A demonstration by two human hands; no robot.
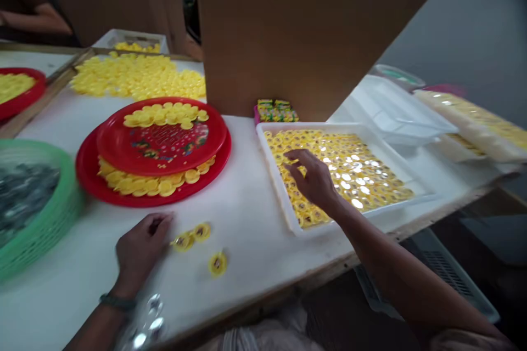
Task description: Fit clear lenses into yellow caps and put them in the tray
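Note:
My right hand (315,178) reaches into a white tray (280,181) full of small yellow discs with shiny middles, its fingers curled down onto the discs. My left hand (140,247) rests on the white table, fingers bent, beside three loose yellow discs (191,236). What the fingers of either hand hold is hidden.
Two stacked red plates (160,142) carry yellow caps. A green basket (37,208) with dark pieces sits at the left. A heap of yellow caps (135,77), a cardboard panel (304,27), a small coloured pack (276,111), clear trays (395,109) and another person's arm (37,19) lie beyond.

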